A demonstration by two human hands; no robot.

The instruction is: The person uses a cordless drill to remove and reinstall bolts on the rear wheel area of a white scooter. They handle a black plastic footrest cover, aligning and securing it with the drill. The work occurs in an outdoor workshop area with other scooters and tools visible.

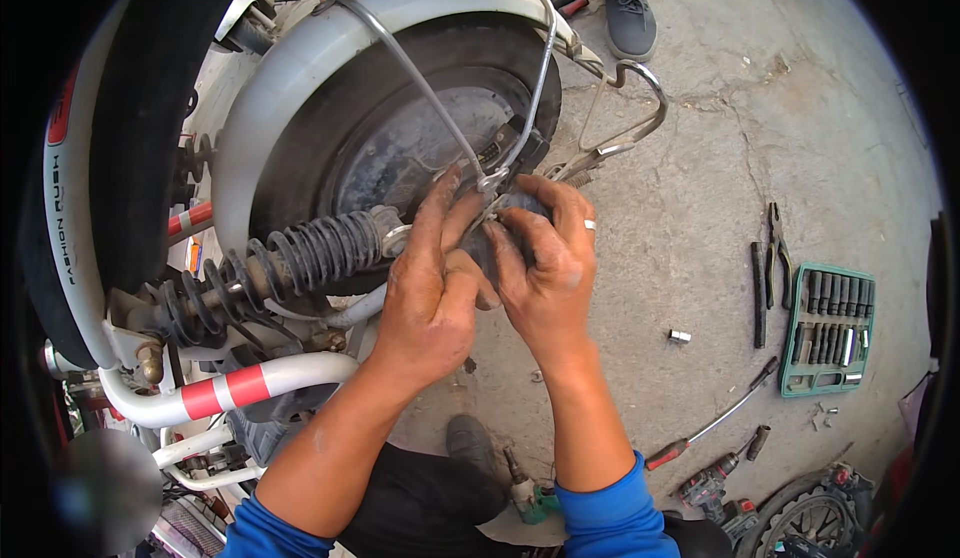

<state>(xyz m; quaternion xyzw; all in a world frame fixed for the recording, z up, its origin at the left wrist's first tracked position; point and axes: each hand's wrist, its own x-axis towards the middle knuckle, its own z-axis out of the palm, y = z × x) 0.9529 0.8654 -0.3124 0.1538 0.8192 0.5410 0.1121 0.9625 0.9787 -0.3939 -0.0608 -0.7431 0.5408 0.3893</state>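
Both hands meet at the hub of a dusty black scooter wheel [305,128], where the lower end of a metal fender stay [425,83] joins it. My left hand [430,293] is closed near that joint, beside the lower eye of the black coil shock absorber [325,243]; what its fingertips grip is hidden. My right hand [548,258], with a ring on one finger, pinches at the same spot from the right. Whatever small part lies between its thumb and fingers is too covered to name. A grey fender [245,148] arches over the wheel.
At right on the concrete lie a green socket set [785,378], pliers [776,248], a red-handled screwdriver-like tool [710,418], a loose socket [680,336] and a cordless drill [710,483]. Another person's shoe [630,26] stands beyond. A white-and-red tube [290,376] is near my left forearm.
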